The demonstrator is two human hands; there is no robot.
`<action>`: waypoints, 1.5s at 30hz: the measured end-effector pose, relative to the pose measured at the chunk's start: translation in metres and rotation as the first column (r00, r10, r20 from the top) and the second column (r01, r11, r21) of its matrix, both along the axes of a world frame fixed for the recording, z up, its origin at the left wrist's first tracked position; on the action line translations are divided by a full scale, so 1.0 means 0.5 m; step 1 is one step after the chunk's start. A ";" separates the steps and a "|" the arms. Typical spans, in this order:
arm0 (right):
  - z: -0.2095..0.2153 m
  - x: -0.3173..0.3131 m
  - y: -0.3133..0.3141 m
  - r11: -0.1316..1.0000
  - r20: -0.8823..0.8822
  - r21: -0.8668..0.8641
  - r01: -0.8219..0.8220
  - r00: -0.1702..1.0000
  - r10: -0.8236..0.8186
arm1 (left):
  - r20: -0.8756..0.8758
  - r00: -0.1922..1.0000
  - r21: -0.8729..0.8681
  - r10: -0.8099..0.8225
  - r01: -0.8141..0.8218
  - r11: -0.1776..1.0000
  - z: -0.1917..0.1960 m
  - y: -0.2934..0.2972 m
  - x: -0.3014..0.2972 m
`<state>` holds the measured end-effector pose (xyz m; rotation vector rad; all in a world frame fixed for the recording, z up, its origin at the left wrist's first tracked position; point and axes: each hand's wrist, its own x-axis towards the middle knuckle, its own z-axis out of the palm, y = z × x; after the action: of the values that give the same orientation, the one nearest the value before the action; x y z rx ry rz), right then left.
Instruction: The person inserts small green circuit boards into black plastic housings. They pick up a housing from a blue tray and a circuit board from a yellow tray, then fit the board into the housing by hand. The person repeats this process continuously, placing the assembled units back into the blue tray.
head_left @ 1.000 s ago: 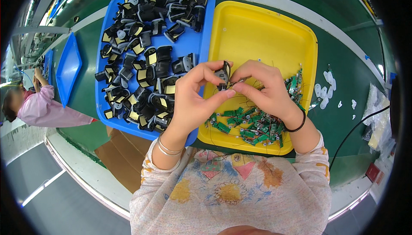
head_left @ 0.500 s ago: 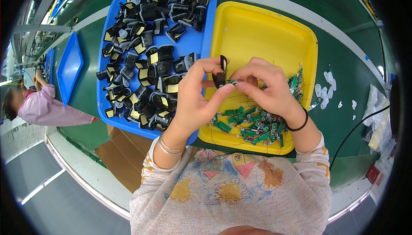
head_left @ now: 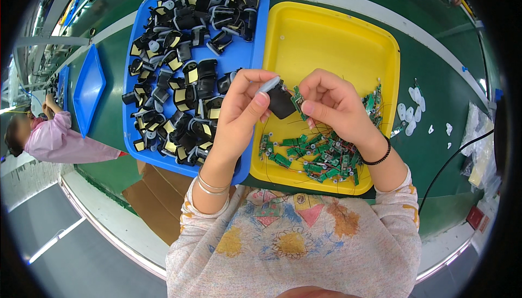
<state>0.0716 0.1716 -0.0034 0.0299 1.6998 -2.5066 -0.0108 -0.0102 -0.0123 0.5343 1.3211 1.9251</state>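
Between thumb and fingers, my left hand grips a black plastic housing with a grey rounded end piece. My right hand pinches a small green circuit board close against the housing's right side; whether they touch I cannot tell. Both hands are above the yellow tray, where several green circuit boards with thin wires lie heaped toward the near side. To the left, a blue tray carries several more black housings, some with cream-coloured pads.
White oval plastic pieces lie on the green table right of the yellow tray. Beyond them are clear plastic bags and a black cable. A second blue tray and a person in pink are at left. Cardboard sits below the tray.
My left hand has turned the black housing, so its broad black face and grey end now show. The circuit board in my right hand now stands more upright and shows its green face.
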 end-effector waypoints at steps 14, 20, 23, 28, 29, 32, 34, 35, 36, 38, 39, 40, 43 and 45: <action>-0.011 -0.003 -0.007 0.990 0.007 -0.128 0.056 0.998 -0.056 | 0.053 0.998 -0.051 0.020 -0.017 0.999 0.015 0.025 0.018; -0.010 -0.002 -0.004 0.992 0.020 -0.114 0.048 0.999 -0.046 | -0.030 0.999 -0.115 0.034 -0.037 0.993 0.022 0.028 0.024; -0.009 -0.002 -0.005 0.994 0.043 -0.082 0.067 0.997 -0.063 | -0.115 0.991 -0.137 0.071 -0.086 0.987 0.019 0.030 0.027; -0.005 0.000 -0.006 0.997 0.044 -0.030 0.073 0.996 -0.072 | -0.251 0.963 -0.173 0.100 -0.146 0.974 0.021 0.030 0.030; -0.005 0.000 -0.005 0.998 0.060 -0.024 0.064 0.996 -0.063 | -0.288 0.953 -0.192 0.097 -0.157 0.969 0.021 0.029 0.030; 0.000 0.000 -0.006 0.999 0.102 -0.035 0.040 0.994 -0.036 | -0.407 0.905 -0.220 0.124 -0.229 0.948 0.018 0.028 0.033; 0.000 0.001 -0.005 0.998 0.104 -0.047 0.031 0.994 -0.026 | -0.496 0.859 -0.225 0.125 -0.266 0.937 0.018 0.030 0.034; -0.004 0.002 -0.006 0.998 0.092 -0.051 0.027 0.995 -0.022 | -0.542 0.832 -0.228 0.114 -0.276 0.934 0.019 0.031 0.033; -0.006 0.003 -0.006 0.998 0.080 -0.054 0.022 0.997 -0.017 | -0.588 0.802 -0.230 0.102 -0.286 0.930 0.021 0.031 0.032; -0.004 0.005 -0.009 0.994 0.082 -0.106 0.031 0.996 -0.022 | -0.642 0.762 -0.225 0.084 -0.292 0.930 0.019 0.031 0.032; -0.003 0.006 -0.010 0.991 0.082 -0.133 0.035 0.996 -0.024 | -0.669 0.739 -0.223 0.075 -0.295 0.929 0.017 0.031 0.032; -0.005 0.007 -0.010 0.988 0.078 -0.149 0.031 0.997 -0.019 | -0.667 0.738 -0.188 0.100 -0.296 0.936 0.013 0.032 0.032; -0.008 0.010 -0.014 0.991 0.059 -0.124 0.047 0.997 -0.040 | -0.650 0.749 -0.127 0.129 -0.274 0.953 0.003 0.033 0.032; 0.001 0.012 -0.023 0.995 0.029 -0.013 0.097 0.995 -0.096 | -0.629 0.773 -0.145 0.088 -0.228 0.963 0.008 0.031 0.030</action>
<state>0.0778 0.1603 -0.0026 0.1496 1.7094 -2.5729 0.0043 0.0052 -0.0082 1.0334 2.0222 1.7646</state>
